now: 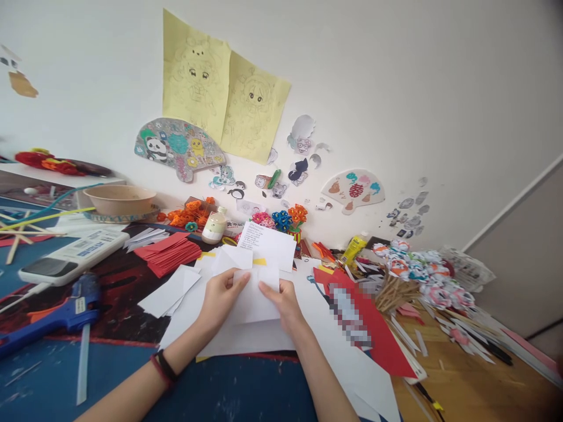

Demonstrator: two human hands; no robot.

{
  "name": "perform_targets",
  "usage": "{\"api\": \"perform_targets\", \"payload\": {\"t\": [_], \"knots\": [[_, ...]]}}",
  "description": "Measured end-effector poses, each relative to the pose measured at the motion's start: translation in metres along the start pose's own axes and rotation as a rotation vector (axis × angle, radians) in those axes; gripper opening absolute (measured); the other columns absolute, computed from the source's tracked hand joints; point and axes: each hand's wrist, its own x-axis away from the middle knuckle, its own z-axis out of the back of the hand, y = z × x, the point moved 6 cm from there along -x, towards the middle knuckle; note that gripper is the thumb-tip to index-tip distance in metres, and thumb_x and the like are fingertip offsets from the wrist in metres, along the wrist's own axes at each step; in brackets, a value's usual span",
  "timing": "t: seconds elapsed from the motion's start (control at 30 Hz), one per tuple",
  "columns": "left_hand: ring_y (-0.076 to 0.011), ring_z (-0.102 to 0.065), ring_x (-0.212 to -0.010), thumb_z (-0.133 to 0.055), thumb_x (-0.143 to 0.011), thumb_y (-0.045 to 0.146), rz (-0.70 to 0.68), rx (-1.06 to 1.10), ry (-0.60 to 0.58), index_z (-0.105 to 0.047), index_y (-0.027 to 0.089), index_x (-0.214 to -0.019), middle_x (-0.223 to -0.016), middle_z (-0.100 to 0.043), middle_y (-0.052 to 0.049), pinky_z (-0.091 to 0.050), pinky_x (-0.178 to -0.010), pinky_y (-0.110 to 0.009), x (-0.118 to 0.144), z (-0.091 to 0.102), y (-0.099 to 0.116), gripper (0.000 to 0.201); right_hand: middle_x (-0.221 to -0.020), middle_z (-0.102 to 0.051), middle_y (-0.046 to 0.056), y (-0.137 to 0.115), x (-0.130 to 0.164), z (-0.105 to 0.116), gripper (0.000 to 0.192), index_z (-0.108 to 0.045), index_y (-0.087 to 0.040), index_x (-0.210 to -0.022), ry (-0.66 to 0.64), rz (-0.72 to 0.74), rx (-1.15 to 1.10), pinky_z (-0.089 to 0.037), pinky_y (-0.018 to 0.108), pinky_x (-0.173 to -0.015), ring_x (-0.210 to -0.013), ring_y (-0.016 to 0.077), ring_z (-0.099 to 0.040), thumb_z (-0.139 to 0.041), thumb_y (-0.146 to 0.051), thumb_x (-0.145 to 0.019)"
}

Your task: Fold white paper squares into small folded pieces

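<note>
**Both hands folding a white paper piece**

At the centre of the work table (246, 398), the left hand (220, 302) and right hand (284, 302) hold one small white paper piece (254, 305) between them, fingers of each pinched on its upper corners, thumbs on top. The piece lies over a spread of loose white sheets (185, 287). It looks as if a fold is being set along the top edge (the crease itself is too small to make out), so the step in hand is judged to be shaping the paper; the next move would call for even pressure from both thumbs and aligned edges.

At 10 o'clock lies a stack of red paper (169, 253); at 9 o'clock, a blue glue gun (57, 316). At 2 o'clock sit paper flowers on sticks (413, 272); at 12 o'clock, a small bottle (214, 226).
</note>
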Motion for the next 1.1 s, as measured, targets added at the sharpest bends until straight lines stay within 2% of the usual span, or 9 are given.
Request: {"api": "perform_targets", "payload": {"t": [0.13,0.33,0.57,0.83,0.97,1.1], "knots": [[-0.0105,-0.042,-0.048,-0.056,-0.073,0.054,0.030,0.015,-0.018,-0.057,0.014,-0.061,-0.051,-0.051,0.002,-0.028,-0.043,-0.021,-0.002,-0.002,-0.002,0.042,-0.089,-0.070,0.012,-0.001,0.000,0.003,0.035,-0.071,-0.011,-0.091,0.019,0.050,0.014,-0.048,0.036,-0.073,-0.079,0.0259,-0.064,-0.072,-0.038,-0.069],[-0.0101,-0.038,-0.046,-0.052,-0.073,0.059,0.050,0.042,-0.031,-0.054,0.015,-0.060,-0.048,-0.045,0.003,-0.024,-0.042,-0.021,-0.001,-0.005,-0.007,0.046,-0.077,-0.070,0.012,0.011,-0.001,0.006,0.035,-0.071,-0.007,-0.083,0.096,0.028,-0.053,-0.049,0.035,-0.063,-0.068,0.0255,-0.064,-0.073,-0.038,-0.067],[-0.0070,-0.027,-0.047,-0.052,-0.078,0.050,0.006,-0.045,0.040,-0.035,0.018,-0.052,-0.048,-0.027,0.007,-0.021,-0.044,-0.020,0.001,-0.006,-0.014,0.045,-0.076,-0.071,0.011,0.014,0.001,0.005,0.028,-0.071,-0.008,-0.081,0.163,0.013,-0.154,-0.050,0.035,-0.064,-0.068,0.0259,-0.065,-0.075,-0.031,-0.066],[-0.0077,-0.031,-0.047,-0.052,-0.077,0.051,0.074,0.066,0.021,-0.043,0.017,-0.056,-0.048,-0.035,0.007,-0.023,-0.043,-0.020,0.006,-0.010,-0.017,0.042,-0.083,-0.072,0.012,0.021,0.001,0.007,0.032,-0.072,-0.008,-0.083,0.246,-0.033,-0.188,-0.051,0.037,-0.068,-0.072,0.0282,-0.066,-0.077,-0.032,-0.062],[-0.0074,-0.029,-0.046,-0.052,-0.077,0.052,0.071,0.050,0.037,-0.041,0.017,-0.055,-0.048,-0.033,0.007,-0.021,-0.042,-0.020,0.003,-0.006,-0.015,0.043,-0.082,-0.072,0.012,0.016,0.000,0.004,0.035,-0.072,-0.008,-0.088,0.143,-0.043,-0.131,-0.050,0.037,-0.069,-0.074,0.0278,-0.066,-0.075,-0.035,-0.066],[-0.0080,-0.031,-0.048,-0.053,-0.077,0.048,0.003,0.009,0.032,-0.045,0.016,-0.057,-0.051,-0.036,0.006,-0.023,-0.044,-0.020,-0.001,-0.003,-0.007,0.039,-0.090,-0.071,0.011,0.008,-0.002,0.002,0.037,-0.070,-0.010,-0.095,0.048,0.008,-0.049,-0.050,0.036,-0.074,-0.081,0.0266,-0.065,-0.074,-0.034,-0.067]]}}
